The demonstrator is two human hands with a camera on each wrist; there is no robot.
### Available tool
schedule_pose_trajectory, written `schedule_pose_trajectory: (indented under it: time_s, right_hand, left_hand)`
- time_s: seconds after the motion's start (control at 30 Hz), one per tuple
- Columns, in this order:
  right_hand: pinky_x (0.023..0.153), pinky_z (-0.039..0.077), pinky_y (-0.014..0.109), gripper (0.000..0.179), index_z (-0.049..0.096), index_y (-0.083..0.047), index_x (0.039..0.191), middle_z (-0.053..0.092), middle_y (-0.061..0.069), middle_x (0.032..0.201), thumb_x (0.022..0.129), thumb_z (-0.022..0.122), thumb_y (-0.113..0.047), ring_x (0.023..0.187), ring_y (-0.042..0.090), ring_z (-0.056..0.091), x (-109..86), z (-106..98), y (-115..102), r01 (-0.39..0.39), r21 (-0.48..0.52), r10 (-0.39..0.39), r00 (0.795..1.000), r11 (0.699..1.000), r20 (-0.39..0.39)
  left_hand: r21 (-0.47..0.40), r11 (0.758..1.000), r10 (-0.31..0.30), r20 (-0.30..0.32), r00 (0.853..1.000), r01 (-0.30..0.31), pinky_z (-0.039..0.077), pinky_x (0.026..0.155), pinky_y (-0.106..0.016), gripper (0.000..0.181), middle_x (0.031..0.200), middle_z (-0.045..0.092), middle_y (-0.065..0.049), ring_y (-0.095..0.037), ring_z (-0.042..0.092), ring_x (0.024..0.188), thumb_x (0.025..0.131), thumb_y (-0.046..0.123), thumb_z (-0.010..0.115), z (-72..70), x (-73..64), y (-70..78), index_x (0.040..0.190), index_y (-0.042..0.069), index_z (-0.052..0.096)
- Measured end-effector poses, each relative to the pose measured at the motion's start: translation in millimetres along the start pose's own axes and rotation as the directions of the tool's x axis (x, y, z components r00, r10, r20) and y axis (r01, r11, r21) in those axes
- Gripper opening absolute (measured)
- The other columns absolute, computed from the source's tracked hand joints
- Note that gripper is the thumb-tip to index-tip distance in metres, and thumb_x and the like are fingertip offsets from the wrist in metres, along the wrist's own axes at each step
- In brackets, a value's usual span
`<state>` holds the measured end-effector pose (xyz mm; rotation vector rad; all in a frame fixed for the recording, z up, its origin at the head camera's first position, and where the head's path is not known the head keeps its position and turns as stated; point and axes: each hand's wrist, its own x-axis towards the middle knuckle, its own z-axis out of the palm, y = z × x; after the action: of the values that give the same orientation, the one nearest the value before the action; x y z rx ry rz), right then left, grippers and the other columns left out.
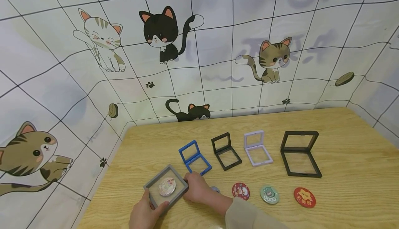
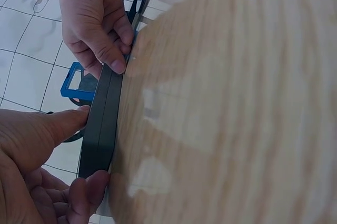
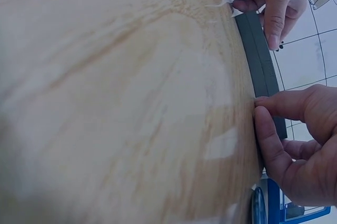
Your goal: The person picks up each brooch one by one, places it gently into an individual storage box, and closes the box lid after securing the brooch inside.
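Observation:
A grey display frame (image 1: pixel 157 176) with a clear middle lies flat and closed at the table's left front. Inside it shows a round badge (image 1: pixel 167 187) with a pale, colourful print. My left hand (image 1: pixel 144 211) grips the near left corner, thumb on top and fingers at the side, as the left wrist view shows of the frame's dark edge (image 2: pixel 100 121). At the right corner, my right hand (image 1: pixel 197 189) pinches the edge between thumb and fingers. The right wrist view shows these fingertips (image 3: pixel 265 109) against the frame's side.
Behind stand opened frames: blue (image 1: pixel 199 165), small black (image 1: pixel 229 158), lilac (image 1: pixel 258 155) and large black (image 1: pixel 300 163). In front lie a red badge (image 1: pixel 241 191), a green badge (image 1: pixel 269 194) and a red-and-yellow badge (image 1: pixel 304 197). Another bluish round thing (image 1: pixel 215 189) is partly hidden by the right forearm.

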<state>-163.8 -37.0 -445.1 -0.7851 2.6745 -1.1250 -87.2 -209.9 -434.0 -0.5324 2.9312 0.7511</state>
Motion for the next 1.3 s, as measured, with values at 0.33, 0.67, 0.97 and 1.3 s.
schedule_pose_trajectory:
  time_s: [0.33, 0.67, 0.97, 1.3]
  right_hand:
    - [0.055, 0.039, 0.018, 0.026, 0.062, 0.002, 0.08, 0.044, -0.008, 0.056, 0.054, 0.064, 0.005, 0.053, 0.003, 0.038, -9.9, -11, 3, 0.045, 0.032, -0.045, 0.999, 0.998, -0.003]
    - [0.05, 0.046, 0.022, 0.027, 0.057, 0.01, 0.088, 0.053, 0.006, 0.071, 0.067, 0.073, 0.003, 0.048, 0.008, 0.052, -26.5, -51, 21, -0.019, 0.238, 0.015, 1.0, 0.971, 0.015]
    - [0.052, 0.045, 0.026, 0.031, 0.058, 0.01, 0.089, 0.053, 0.007, 0.074, 0.067, 0.075, -0.003, 0.059, 0.013, 0.052, -39.1, -66, 34, -0.077, 0.168, 0.075, 0.997, 0.983, 0.019]
    - [0.064, 0.046, 0.037, 0.035, 0.058, 0.006, 0.085, 0.058, 0.011, 0.081, 0.065, 0.077, -0.014, 0.072, 0.021, 0.052, -43.0, -71, 37, -0.079, 0.049, 0.077, 0.997, 0.996, 0.029]
  left_hand:
    - [-0.024, 0.999, 0.043, -0.031, 0.999, -0.044, 0.035, 0.044, -0.022, 0.082, 0.053, 0.046, 0.001, -0.011, 0.041, 0.045, 0.068, 0.039, 0.074, -1.5, -1.7, 0.7, 0.119, -0.017, 0.043]
    - [-0.075, 0.961, 0.259, -0.088, 0.962, -0.266, 0.031, 0.044, -0.02, 0.026, 0.055, 0.041, 0.006, -0.006, 0.034, 0.046, 0.072, 0.023, 0.074, -0.9, -17.3, 32.8, 0.08, 0.005, 0.058]
    - [-0.215, 0.869, 0.457, 0.001, 0.889, -0.446, 0.037, 0.047, -0.019, 0.028, 0.06, 0.045, 0.008, -0.001, 0.04, 0.051, 0.073, 0.023, 0.073, 23.2, -17.7, 71.6, 0.085, 0.001, 0.06]
    - [-0.272, 0.834, 0.518, 0.085, 0.851, -0.48, 0.036, 0.048, -0.02, 0.034, 0.064, 0.047, 0.004, -0.004, 0.039, 0.055, 0.073, 0.019, 0.073, 46.0, -9.2, 88.1, 0.093, -0.003, 0.057]
